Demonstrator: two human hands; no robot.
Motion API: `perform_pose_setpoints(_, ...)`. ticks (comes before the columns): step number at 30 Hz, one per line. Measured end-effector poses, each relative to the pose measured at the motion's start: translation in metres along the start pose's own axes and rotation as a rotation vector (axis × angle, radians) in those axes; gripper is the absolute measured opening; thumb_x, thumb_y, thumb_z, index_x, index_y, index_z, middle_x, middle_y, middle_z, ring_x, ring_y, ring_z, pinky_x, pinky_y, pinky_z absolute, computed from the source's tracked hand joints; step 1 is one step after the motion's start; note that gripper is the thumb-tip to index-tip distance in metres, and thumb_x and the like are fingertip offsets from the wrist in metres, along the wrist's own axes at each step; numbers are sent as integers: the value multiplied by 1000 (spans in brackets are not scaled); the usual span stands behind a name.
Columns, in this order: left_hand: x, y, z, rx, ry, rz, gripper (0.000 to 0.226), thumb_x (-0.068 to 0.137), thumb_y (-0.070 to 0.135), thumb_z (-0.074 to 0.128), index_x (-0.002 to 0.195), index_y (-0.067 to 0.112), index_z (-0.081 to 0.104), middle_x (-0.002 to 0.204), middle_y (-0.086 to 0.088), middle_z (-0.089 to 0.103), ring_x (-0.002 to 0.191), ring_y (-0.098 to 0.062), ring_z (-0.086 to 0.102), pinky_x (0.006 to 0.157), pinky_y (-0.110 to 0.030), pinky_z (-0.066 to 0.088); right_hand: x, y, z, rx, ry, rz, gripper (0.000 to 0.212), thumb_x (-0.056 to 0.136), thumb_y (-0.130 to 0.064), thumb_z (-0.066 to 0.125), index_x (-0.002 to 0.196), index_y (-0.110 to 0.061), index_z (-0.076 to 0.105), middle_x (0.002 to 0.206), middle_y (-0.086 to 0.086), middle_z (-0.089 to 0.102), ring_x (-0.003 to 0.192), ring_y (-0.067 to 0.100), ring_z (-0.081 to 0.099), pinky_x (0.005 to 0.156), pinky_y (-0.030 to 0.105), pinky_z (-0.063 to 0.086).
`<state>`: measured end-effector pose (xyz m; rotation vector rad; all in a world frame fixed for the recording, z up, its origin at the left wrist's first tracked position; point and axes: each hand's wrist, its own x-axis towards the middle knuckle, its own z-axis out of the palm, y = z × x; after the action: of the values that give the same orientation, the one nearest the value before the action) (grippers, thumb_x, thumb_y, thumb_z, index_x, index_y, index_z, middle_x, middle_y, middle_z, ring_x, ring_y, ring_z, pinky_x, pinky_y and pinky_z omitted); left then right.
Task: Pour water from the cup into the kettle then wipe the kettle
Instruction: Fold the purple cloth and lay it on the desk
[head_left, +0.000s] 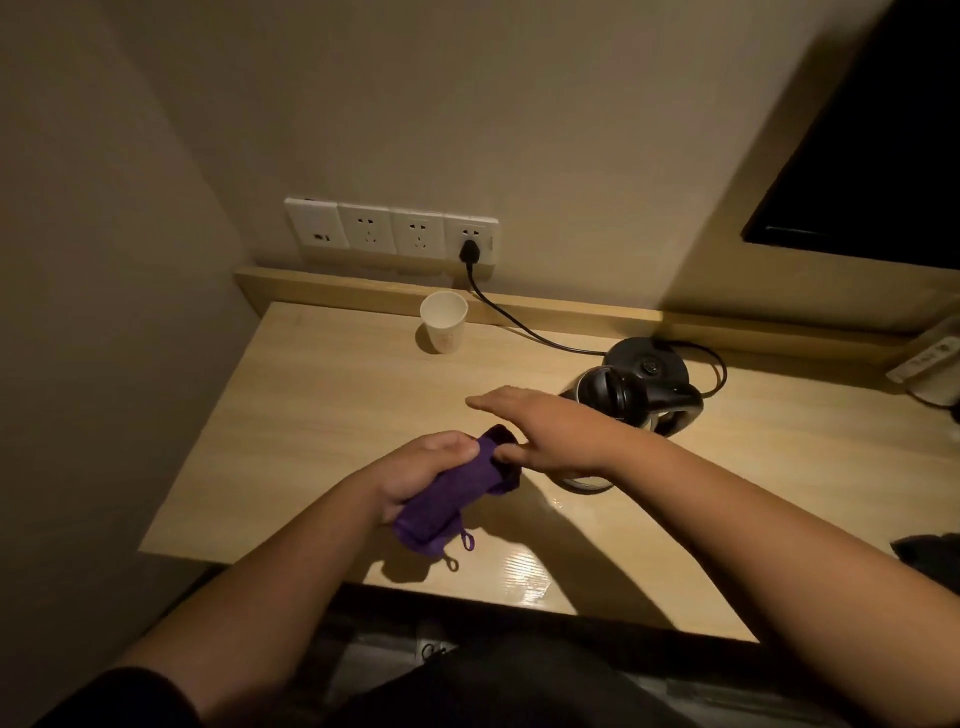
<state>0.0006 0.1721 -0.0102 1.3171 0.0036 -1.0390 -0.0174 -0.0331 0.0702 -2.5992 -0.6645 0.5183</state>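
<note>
A folded purple cloth (447, 499) is gripped in my left hand (421, 473) above the wooden desk (322, 415). My right hand (545, 426) hovers flat with fingers stretched out, its thumb touching the cloth's far end. Behind that hand stands the black electric kettle (623, 397) with its lid down; its lower body is partly hidden by my right wrist. A white paper cup (443, 322) stands upright at the back of the desk, away from both hands.
The kettle's round base (649, 364) lies behind it, its black cord (519, 327) running to a wall socket (470, 241). A white remote (930, 358) lies at the far right and a dark object (930, 558) by the right edge. Walls close off the left and back.
</note>
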Motion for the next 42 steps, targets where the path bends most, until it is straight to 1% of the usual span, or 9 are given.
perform_pose_setpoints(5, -29, -2, -22, 105, -73, -73, 21, 90, 30, 61, 99, 11, 61, 94, -12, 65, 81, -19, 62, 76, -32, 49, 13, -28, 11, -20, -213, 46, 41, 96, -27, 60, 134, -13, 57, 124, 7, 64, 110, 25, 58, 92, 33, 45)
perform_pose_setpoints(10, -58, 18, -49, 500, -240, -144, 36, 93, 38, 60, 113, 8, 55, 100, -6, 65, 85, -15, 63, 72, -26, 51, 27, -50, 27, 181, -125, 188, 19, 93, -25, 59, 105, -11, 64, 95, 6, 66, 86, 21, 59, 73, 33, 47)
perform_pose_setpoints(13, -72, 21, -83, 712, -215, -59, 37, 87, 37, 67, 115, 13, 58, 101, -9, 69, 88, -21, 67, 75, -34, 54, 40, -68, 39, 283, -55, 276, 14, 89, -23, 61, 97, -11, 64, 91, 7, 66, 83, 21, 60, 71, 34, 48)
perform_pose_setpoints(18, -95, 31, -134, 1019, -242, 115, 16, 94, 28, 57, 106, 19, 65, 92, -10, 67, 75, -23, 66, 66, -35, 54, 70, -107, 64, 308, -72, 350, 17, 88, -23, 63, 103, -15, 61, 96, 5, 66, 89, 22, 63, 81, 40, 54)
perform_pose_setpoints(21, -100, 28, -151, 1245, -241, 216, 24, 95, 29, 54, 116, 21, 65, 100, -5, 61, 87, -21, 62, 74, -35, 53, 81, -124, 73, 278, -83, 377, 23, 88, -21, 65, 110, -18, 58, 101, 1, 64, 94, 21, 62, 84, 38, 55)
perform_pose_setpoints(25, -92, 10, -162, 1412, -195, 244, 48, 96, 40, 51, 141, 26, 40, 120, -1, 62, 100, -16, 61, 83, -33, 51, 82, -131, 81, 273, -130, 422, 37, 92, -18, 63, 128, -14, 54, 116, 2, 64, 102, 18, 61, 86, 29, 53)
perform_pose_setpoints(32, -79, 0, -151, 1490, -319, 244, 50, 87, 43, 66, 130, 24, 49, 114, 1, 63, 96, -16, 58, 79, -32, 47, 59, -110, 99, 233, -109, 450, 26, 93, -21, 62, 118, -15, 63, 103, -1, 67, 93, 16, 62, 80, 29, 53)
perform_pose_setpoints(38, -47, 1, -142, 1685, -40, 522, 19, 91, 23, 59, 110, 23, 59, 99, 2, 60, 85, -15, 56, 69, -32, 48, 61, -85, 115, 31, 216, 453, 16, 90, -17, 66, 105, -15, 64, 101, 3, 63, 89, 19, 57, 78, 34, 50)
perform_pose_setpoints(42, -25, -22, -146, 1882, 118, 561, 33, 80, 13, 67, 107, 25, 52, 93, 3, 58, 78, -15, 51, 63, -31, 45, 77, -63, 133, -248, 277, 398, 15, 88, -14, 63, 103, -14, 62, 99, 7, 63, 86, 23, 55, 75, 35, 48)
